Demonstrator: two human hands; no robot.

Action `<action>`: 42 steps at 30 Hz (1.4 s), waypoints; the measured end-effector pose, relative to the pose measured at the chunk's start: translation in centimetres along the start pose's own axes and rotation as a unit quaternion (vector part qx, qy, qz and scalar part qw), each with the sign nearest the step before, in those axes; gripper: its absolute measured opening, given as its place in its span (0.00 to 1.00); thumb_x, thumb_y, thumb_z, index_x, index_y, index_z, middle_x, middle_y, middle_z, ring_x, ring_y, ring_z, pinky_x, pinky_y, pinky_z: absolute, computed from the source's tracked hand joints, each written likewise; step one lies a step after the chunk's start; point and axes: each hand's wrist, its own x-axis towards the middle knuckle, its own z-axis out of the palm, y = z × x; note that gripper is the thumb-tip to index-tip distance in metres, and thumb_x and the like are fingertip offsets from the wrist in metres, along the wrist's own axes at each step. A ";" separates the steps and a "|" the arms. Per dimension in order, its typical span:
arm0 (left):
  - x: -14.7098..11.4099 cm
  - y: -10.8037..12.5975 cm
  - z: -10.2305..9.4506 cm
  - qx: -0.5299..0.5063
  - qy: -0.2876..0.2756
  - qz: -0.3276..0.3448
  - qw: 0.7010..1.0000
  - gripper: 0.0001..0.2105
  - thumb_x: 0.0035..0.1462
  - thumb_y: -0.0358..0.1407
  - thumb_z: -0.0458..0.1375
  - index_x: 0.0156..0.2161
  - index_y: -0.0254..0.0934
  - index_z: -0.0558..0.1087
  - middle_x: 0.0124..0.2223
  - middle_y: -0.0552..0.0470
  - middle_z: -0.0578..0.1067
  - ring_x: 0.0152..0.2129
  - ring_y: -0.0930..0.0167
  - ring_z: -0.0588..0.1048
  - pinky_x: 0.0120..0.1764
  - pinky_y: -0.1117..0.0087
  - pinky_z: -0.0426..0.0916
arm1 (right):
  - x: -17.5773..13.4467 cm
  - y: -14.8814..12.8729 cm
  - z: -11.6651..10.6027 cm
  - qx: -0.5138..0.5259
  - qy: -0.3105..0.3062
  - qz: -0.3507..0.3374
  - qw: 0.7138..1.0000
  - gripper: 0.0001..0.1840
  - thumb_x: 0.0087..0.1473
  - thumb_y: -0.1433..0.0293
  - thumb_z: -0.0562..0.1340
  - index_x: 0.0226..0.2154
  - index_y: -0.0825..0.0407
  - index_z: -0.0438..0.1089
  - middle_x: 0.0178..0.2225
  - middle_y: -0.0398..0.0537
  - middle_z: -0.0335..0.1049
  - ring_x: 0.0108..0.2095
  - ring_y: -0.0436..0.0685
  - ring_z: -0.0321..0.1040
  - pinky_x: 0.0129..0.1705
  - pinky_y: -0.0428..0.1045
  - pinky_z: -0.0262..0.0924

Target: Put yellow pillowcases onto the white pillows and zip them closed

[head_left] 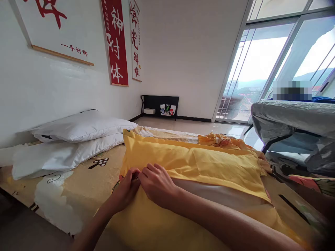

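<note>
A yellow pillowcase [191,157] lies in front of me with a long slit across it. Through that opening the white pillow [209,191] inside shows. At the left end of the slit, my left hand [127,190] is closed in a pinch on the pillowcase edge. Right beside it, nearly touching, my right hand [157,184] has its fingers curled on the same edge. Whatever small fastening may lie between the fingertips is hidden.
Two white pillows [83,127] are stacked at the left on a patterned bed cover [86,188]. Crumpled orange cloth [217,139] lies behind the pillowcase. A plastic-wrapped mattress [293,113] stands at right, near a glass door [251,73]. A low black shelf [151,101] is against the far wall.
</note>
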 end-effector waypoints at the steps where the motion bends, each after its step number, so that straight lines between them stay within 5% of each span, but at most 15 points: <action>1: 0.0 -0.1 0.1 -0.001 0.004 0.002 1.000 0.09 0.65 0.39 0.44 0.47 0.39 0.59 0.42 0.47 0.72 0.35 0.70 0.72 0.38 0.67 0.69 | 0.0 0.0 0.1 0.000 0.005 0.003 1.000 0.06 0.57 0.77 0.54 0.34 0.55 0.66 0.30 0.49 0.66 0.34 0.56 0.60 0.31 0.51 0.51; 11: 0.1 -0.7 0.6 0.018 0.035 0.030 0.999 0.07 0.64 0.35 0.45 0.46 0.39 0.60 0.40 0.48 0.70 0.33 0.70 0.71 0.35 0.68 0.68 | 0.6 0.4 0.2 -0.005 0.024 -0.026 0.999 0.06 0.58 0.76 0.55 0.36 0.55 0.67 0.32 0.48 0.68 0.35 0.56 0.60 0.34 0.52 0.50; 19: 0.5 -0.4 0.6 0.015 0.037 0.028 0.999 0.04 0.62 0.34 0.45 0.39 0.39 0.61 0.36 0.50 0.70 0.30 0.70 0.70 0.32 0.70 0.66 | 1.2 0.0 0.4 0.049 0.000 0.030 0.998 0.06 0.57 0.74 0.56 0.37 0.54 0.67 0.33 0.47 0.69 0.36 0.56 0.62 0.36 0.51 0.50; 31: 1.3 -0.7 0.8 0.009 0.038 0.009 0.999 0.07 0.59 0.31 0.47 0.41 0.39 0.64 0.39 0.49 0.71 0.35 0.69 0.72 0.38 0.69 0.67 | 3.0 0.0 -1.8 0.116 -0.175 0.182 0.961 0.10 0.50 0.74 0.57 0.34 0.56 0.73 0.35 0.54 0.74 0.39 0.60 0.69 0.38 0.52 0.52; 42: 1.7 -1.0 0.5 -0.055 0.052 -0.053 0.996 0.07 0.55 0.36 0.54 0.39 0.38 0.65 0.32 0.54 0.67 0.27 0.72 0.66 0.31 0.72 0.64 | 2.4 0.1 -1.0 0.132 -0.113 0.182 0.968 0.07 0.52 0.72 0.58 0.33 0.55 0.70 0.35 0.51 0.74 0.38 0.56 0.68 0.39 0.51 0.50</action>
